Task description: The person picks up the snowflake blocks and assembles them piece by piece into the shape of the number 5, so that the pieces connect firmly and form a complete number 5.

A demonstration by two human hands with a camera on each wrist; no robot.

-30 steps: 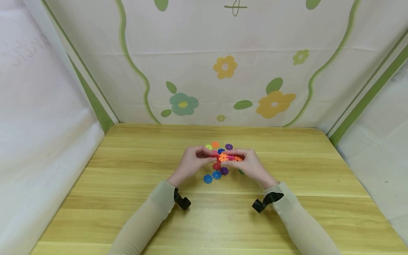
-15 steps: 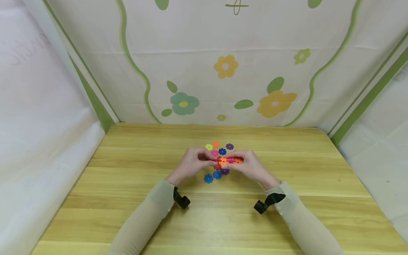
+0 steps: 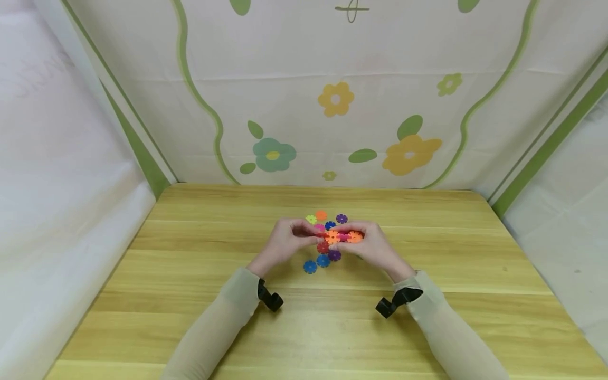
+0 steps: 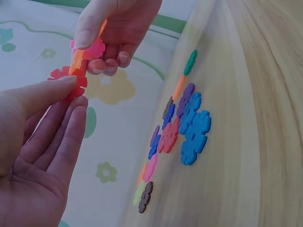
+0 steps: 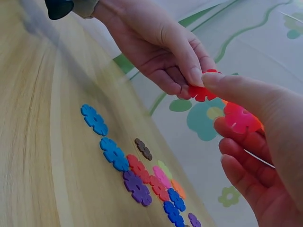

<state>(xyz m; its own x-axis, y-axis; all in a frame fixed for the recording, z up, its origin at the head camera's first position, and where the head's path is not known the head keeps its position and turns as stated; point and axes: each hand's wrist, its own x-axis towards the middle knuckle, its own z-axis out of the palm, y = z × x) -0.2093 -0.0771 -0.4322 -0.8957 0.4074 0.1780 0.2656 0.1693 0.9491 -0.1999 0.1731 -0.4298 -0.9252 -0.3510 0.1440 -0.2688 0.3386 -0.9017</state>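
Between the left fingers point(image 4: 72, 130) sits a red disc point(image 4: 80, 86).

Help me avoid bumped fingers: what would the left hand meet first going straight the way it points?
Beyond the red piece it pinches, the left hand would probably first meet the adjoining orange piece, though the right hand is close and depth unclear.

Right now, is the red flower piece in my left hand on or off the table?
Off: the left wrist view shows your left hand pinching the red piece in midair, above the table.
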